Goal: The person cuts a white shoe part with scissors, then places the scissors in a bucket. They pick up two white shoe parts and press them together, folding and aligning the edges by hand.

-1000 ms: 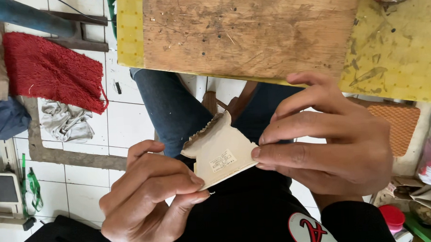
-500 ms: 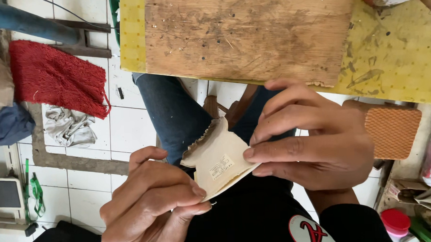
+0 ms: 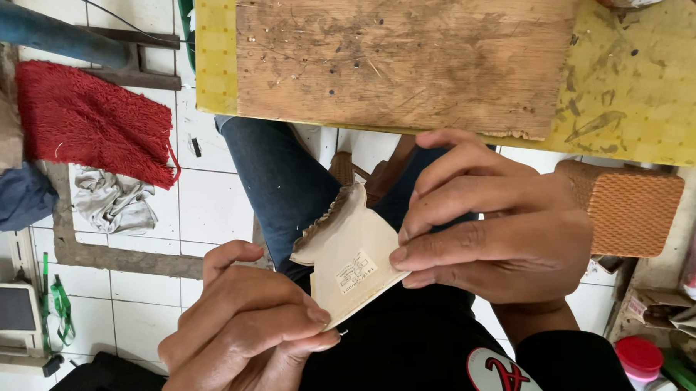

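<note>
I hold a cream-coloured flat piece with a small label and a frilled upper edge between both hands, above my lap. My left hand pinches its lower corner with thumb and fingers. Gripping its right edge, my right hand has its fingers curled over it. The piece sits just below the edge of a worn wooden board lying on a yellow work surface. My legs in blue jeans are underneath.
A red mat, a grey rag and blue cloth lie on the white tiled floor at left. A small device with a screen sits lower left. An orange woven block and a red-capped container are at right.
Both hands with the piece have shifted slightly down and right in view. The grip on the piece is the same.
</note>
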